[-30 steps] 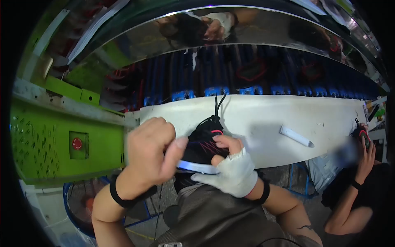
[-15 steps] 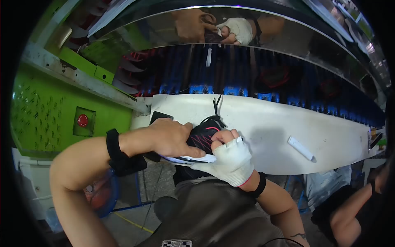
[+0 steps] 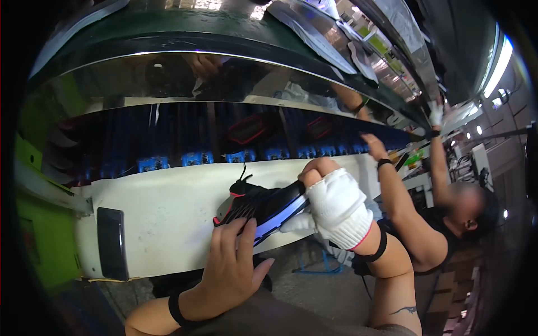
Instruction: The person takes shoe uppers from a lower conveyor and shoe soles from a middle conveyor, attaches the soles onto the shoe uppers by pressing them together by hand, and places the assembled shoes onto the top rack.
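Note:
A black sneaker (image 3: 266, 204) with pink-red trim and a white-and-violet midsole is tilted over the white worktop, its toe up to the right. My right hand (image 3: 339, 207), in a white fingerless-style glove, is closed around the toe end, with the thumb along the sole side. My bare left hand (image 3: 227, 269) touches the near side of the shoe toward its heel. Its fingers are stretched out and the thumb stands apart from the shoe. Black laces (image 3: 244, 175) stick up from the collar.
On the left of the white worktop (image 3: 162, 224) lies a dark rectangular pad (image 3: 112, 243). Behind it runs a blue-black slatted conveyor (image 3: 185, 134) carrying dark, red-edged items. Shoe soles (image 3: 311, 36) rest on the upper shelf. A co-worker (image 3: 420, 241) reaches in at the right.
My view has swung right and up. The shoe has been turned so its toe points right. My right hand has moved onto the toe; my left hand has loosened and slid toward the near side.

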{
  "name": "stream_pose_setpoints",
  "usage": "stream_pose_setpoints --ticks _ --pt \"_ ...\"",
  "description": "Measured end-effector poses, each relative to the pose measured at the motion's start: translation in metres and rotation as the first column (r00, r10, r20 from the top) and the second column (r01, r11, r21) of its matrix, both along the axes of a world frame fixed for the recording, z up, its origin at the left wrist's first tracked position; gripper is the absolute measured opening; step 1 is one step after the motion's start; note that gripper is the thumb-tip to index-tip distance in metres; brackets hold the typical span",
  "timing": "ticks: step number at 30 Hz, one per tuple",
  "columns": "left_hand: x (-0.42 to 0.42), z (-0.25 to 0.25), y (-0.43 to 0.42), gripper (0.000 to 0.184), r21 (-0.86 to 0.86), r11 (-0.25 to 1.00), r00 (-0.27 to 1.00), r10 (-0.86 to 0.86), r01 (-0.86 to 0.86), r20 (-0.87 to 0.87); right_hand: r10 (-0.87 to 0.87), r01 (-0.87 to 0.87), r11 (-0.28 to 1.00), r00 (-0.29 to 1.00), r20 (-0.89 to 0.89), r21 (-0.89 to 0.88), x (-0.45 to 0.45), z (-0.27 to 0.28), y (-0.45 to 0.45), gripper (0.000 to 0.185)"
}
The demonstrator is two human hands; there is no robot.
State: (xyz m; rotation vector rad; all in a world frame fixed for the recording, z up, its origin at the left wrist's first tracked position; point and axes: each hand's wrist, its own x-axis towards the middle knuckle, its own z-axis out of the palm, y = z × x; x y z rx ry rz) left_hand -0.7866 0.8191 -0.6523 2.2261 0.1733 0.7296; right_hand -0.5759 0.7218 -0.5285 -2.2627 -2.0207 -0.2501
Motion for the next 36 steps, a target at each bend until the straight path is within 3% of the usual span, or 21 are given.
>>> stream_pose_setpoints --ticks 2,5,6,8,10,11,13,16,18,20,21,22,24,25,27,29,33,34,36 --pt "0.006 0.002 0.002 0.073 -0.019 0.998 0.998 0.062 -0.062 -0.001 -0.007 0.004 0.998 0.999 -0.05 -0.064 0.005 0.0 0.003 0.073" --pt "0.018 0.006 0.022 0.046 -0.173 0.976 0.983 0.107 -0.133 -0.149 -0.004 0.002 0.991 1.0 -0.011 -0.135 -0.015 0.002 0.015 0.085" --pt "0.021 0.007 0.029 0.046 -0.184 0.972 0.982 0.123 -0.149 -0.142 -0.013 0.008 0.983 1.0 -0.024 -0.182 -0.02 0.006 0.022 0.088" --pt "0.021 0.008 0.041 0.037 -0.17 0.985 1.0 0.01 -0.013 -0.017 0.036 -0.034 0.976 0.999 0.005 -0.214 -0.018 0.007 0.03 0.091" --pt "0.023 0.008 0.047 0.027 -0.18 0.983 0.998 -0.009 0.021 0.069 0.014 -0.037 0.952 0.997 -0.079 -0.305 -0.018 0.012 0.041 0.094" --pt "0.025 0.003 0.049 0.026 -0.146 0.986 0.978 -0.05 0.081 0.202 0.063 -0.097 0.967 0.987 -0.15 -0.234 -0.013 0.009 0.046 0.093" --pt "0.023 -0.004 0.06 0.025 0.008 0.985 0.911 -0.16 0.17 0.379 0.104 -0.142 0.949 0.984 -0.145 -0.282 -0.013 0.013 0.054 0.091" --pt "0.008 -0.016 0.071 0.025 0.095 0.99 0.932 -0.127 0.1 0.339 0.214 -0.237 0.936 0.97 -0.112 -0.261 -0.014 0.008 0.065 0.077" --pt "0.007 -0.033 0.065 0.029 0.043 0.994 0.929 -0.107 0.099 0.354 0.463 -0.471 0.864 0.882 -0.09 -0.178 -0.013 0.005 0.075 0.068" --pt "0.004 -0.041 0.063 0.038 -0.164 0.985 0.941 0.013 0.045 0.339 0.491 -0.499 0.854 0.867 -0.09 -0.148 -0.012 -0.001 0.082 0.058" --pt "-0.001 -0.053 0.062 0.054 -0.161 0.986 0.957 0.0 0.049 0.288 0.531 -0.54 0.823 0.842 -0.095 -0.176 -0.011 0.0 0.083 0.054" --pt "0.004 -0.055 0.064 0.054 -0.156 0.986 0.96 -0.008 0.054 0.282 0.572 -0.579 0.79 0.815 -0.098 -0.204 -0.008 0.001 0.084 0.05" --pt "0.02 -0.052 0.071 0.069 -0.236 0.969 0.938 0.142 -0.067 0.317 0.578 -0.58 0.787 0.812 -0.081 -0.21 -0.008 0.0 0.081 0.044" --pt "0.027 -0.052 0.075 0.069 -0.229 0.971 0.94 0.136 -0.064 0.313 0.551 -0.556 0.802 0.83 -0.092 -0.217 -0.011 0.001 0.08 0.041" --pt "0.038 -0.053 0.08 0.089 -0.175 0.971 0.95 -0.108 0.164 0.292 0.518 -0.526 0.824 0.85 -0.099 -0.21 -0.02 0.006 0.078 0.037" --pt "0.044 -0.054 0.08 0.092 -0.154 0.971 0.957 -0.14 0.183 0.254 0.333 -0.309 0.892 0.943 0.017 -0.33 -0.033 0.011 0.078 0.033" --pt "0.066 -0.081 0.06 0.091 -0.017 0.983 0.952 -0.171 0.181 0.253 0.322 -0.264 0.884 0.942 0.095 -0.386 -0.053 -0.024 0.055 0.02" --pt "0.064 -0.086 0.067 0.091 0.006 0.978 0.938 -0.204 0.21 0.28 0.266 -0.209 0.889 0.96 0.088 -0.407 -0.046 -0.028 0.056 0.027" --pt "0.029 -0.066 0.089 0.098 -0.158 0.912 0.922 -0.386 0.379 -0.016 0.063 -0.078 0.959 0.996 -0.062 -0.274 -0.032 -0.03 0.057 0.041"
